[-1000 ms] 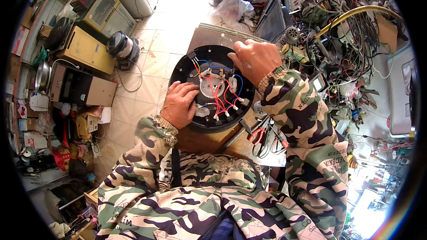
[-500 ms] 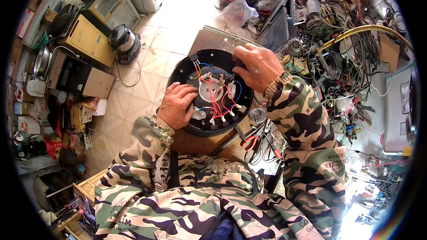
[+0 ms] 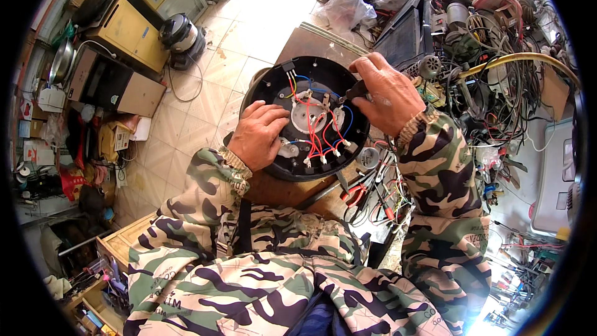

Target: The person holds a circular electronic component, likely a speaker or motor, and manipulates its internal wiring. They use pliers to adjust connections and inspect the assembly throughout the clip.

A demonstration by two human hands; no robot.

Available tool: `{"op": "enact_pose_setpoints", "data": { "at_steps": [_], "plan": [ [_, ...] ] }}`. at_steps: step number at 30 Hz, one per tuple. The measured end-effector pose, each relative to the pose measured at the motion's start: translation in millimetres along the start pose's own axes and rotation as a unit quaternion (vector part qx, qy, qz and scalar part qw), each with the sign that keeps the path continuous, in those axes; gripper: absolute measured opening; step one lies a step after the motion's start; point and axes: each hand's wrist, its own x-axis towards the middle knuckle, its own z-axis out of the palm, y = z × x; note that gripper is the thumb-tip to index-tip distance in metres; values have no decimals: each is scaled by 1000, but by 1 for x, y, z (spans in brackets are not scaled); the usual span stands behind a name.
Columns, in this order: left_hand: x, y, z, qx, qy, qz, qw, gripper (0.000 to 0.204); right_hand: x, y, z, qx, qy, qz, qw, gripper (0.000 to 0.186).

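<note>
A round black appliance base point(image 3: 283, 169) lies open side up in front of me, with a pale round plate point(image 3: 303, 117) at its middle. Red wires point(image 3: 318, 144) with white-sleeved ends cross that plate, and a blue wire point(image 3: 352, 118) curves along the right inner side. My left hand point(image 3: 261, 132) lies over the left rim, its curved fingers reaching inside against the base. At the upper right rim, my right hand point(image 3: 388, 94) is closed around a dark-handled screwdriver point(image 3: 357, 90), whose tip points into the base; what the tip touches is too small to tell.
The base sits on a brown board point(image 3: 323, 40). Beside it at the lower right are a small round metal cup point(image 3: 368, 158) and red-handled pliers point(image 3: 354, 195). Tangled cables and parts point(image 3: 497, 87) fill the right side. A pressure cooker point(image 3: 180, 32) stands on the tiled floor to the left.
The whole view has shifted a little. My right hand has moved slightly outward to the right of the base and its fingers have turned on the screwdriver. My left hand stays on the rim.
</note>
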Motion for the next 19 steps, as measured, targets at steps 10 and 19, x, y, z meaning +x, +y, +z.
{"op": "enact_pose_setpoints", "data": {
  "at_steps": [10, 19],
  "plan": [
    [-4, 0, 1, 21, -5, -11, 1000, 39, 5, 4, 4, -10, -3, -3, 1000, 30],
    [-4, 0, 0, 19, -3, -19, 1000, 39, 3, 12, -5, 32, -90, 12, 995, 41]
  ]
}}
